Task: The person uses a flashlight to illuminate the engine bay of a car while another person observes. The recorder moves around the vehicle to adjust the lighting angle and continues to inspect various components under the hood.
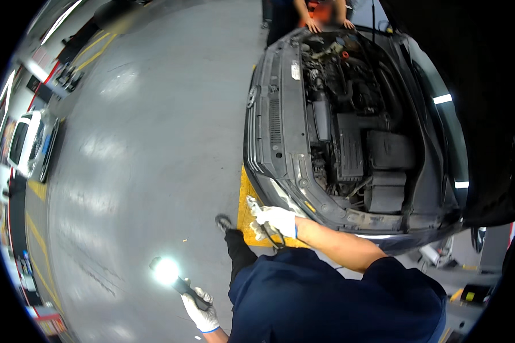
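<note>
My left hand (pixel 199 308), in a white glove, is wrapped round the dark handle of a lit work light (pixel 166 271). Its bright glare hides the lamp head's details. Also gloved, my right hand (pixel 276 220) is closed on a small silvery metal tool (pixel 253 203) whose kind I cannot make out. A dark curved piece (pixel 277 242) hangs just below that hand; I cannot tell whether it belongs to the tool. Close by is the front corner of a dark car (pixel 283 197), its bonnet raised and its engine bay (pixel 349 143) exposed.
Across the car, another person's hands (pixel 313 25) rest on the engine bay's far edge. Yellow floor marking (pixel 247 220) runs under the car's corner, beside my shoe (pixel 224 222). A white car (pixel 27 140) stands far left. Workshop equipment (pixel 478 293) stands at lower right.
</note>
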Tool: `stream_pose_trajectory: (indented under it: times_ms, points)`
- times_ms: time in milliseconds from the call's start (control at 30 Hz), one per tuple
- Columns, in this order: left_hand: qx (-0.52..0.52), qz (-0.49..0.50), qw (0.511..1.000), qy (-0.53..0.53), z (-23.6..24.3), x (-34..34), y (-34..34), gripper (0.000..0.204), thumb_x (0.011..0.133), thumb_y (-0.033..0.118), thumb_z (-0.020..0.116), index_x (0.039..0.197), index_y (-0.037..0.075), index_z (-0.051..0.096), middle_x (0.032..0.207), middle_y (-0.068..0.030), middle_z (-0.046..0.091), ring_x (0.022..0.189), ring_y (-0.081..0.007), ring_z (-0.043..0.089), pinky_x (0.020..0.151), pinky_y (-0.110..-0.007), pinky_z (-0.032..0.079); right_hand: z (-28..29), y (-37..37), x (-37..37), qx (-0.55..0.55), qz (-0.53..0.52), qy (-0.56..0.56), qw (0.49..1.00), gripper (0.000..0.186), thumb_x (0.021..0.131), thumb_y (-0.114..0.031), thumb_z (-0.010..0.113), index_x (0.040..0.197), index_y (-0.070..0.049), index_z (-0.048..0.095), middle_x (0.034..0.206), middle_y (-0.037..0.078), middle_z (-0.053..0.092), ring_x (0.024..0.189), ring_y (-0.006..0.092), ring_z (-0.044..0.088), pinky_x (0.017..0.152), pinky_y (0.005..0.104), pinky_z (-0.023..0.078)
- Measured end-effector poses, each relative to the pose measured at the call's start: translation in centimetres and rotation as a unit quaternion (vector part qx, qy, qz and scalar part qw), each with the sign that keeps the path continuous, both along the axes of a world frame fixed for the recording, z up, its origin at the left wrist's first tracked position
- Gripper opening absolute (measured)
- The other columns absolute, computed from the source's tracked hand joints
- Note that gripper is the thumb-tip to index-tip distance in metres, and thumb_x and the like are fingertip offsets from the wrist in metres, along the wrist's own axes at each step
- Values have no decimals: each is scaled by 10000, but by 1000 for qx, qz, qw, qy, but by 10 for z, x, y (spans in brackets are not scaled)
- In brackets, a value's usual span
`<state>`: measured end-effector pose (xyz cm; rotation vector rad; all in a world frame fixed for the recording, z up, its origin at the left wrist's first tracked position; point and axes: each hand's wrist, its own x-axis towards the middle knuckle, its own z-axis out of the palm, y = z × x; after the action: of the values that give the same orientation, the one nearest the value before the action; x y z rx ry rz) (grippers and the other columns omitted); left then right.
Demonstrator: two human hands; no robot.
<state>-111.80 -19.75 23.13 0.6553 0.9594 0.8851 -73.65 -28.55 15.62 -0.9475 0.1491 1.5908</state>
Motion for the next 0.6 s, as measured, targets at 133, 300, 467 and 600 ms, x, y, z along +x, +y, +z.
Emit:
stream_pose_trajectory:
  times_ms: [133, 300, 467, 600]
  points:
    - [25, -32, 998, 41, -5, 39, 117, 510, 1031, 359, 679, 1437, 98, 516, 868, -25, 589, 689, -131, 543, 627, -289, 482, -53, 3, 32, 11, -127, 91, 988, 307, 927, -36, 623, 1228, -28, 561, 1080, 183, 694, 908, 323, 729, 868, 530, 651]
    - [111, -233, 957, 130, 2, 122, 289, 543, 954, 264, 758, 1382, 58, 493, 839, -37, 579, 674, -136, 567, 613, -288, 497, -13, 2, 60, -16, -295, 157, 942, 373, 894, 6, 609, 1256, -80, 569, 1007, 177, 723, 840, 298, 720, 833, 511, 638]
    - [83, -484, 859, 146, 19, 271, 419, 544, 915, 186, 740, 1385, 54, 502, 830, -32, 590, 659, -135, 580, 626, -293, 515, -5, 20, 53, -77, -444, 45, 892, 277, 907, 3, 590, 1179, -23, 542, 1011, 215, 707, 739, 275, 674, 684, 441, 599]
    - [61, -612, 785, 73, 31, 398, 455, 637, 849, 116, 773, 1422, 82, 496, 839, -29, 609, 690, -142, 591, 667, -323, 520, 22, 34, 50, -34, -571, 5, 820, 418, 926, -84, 619, 1335, -47, 542, 1137, 187, 692, 821, 226, 669, 693, 374, 598]
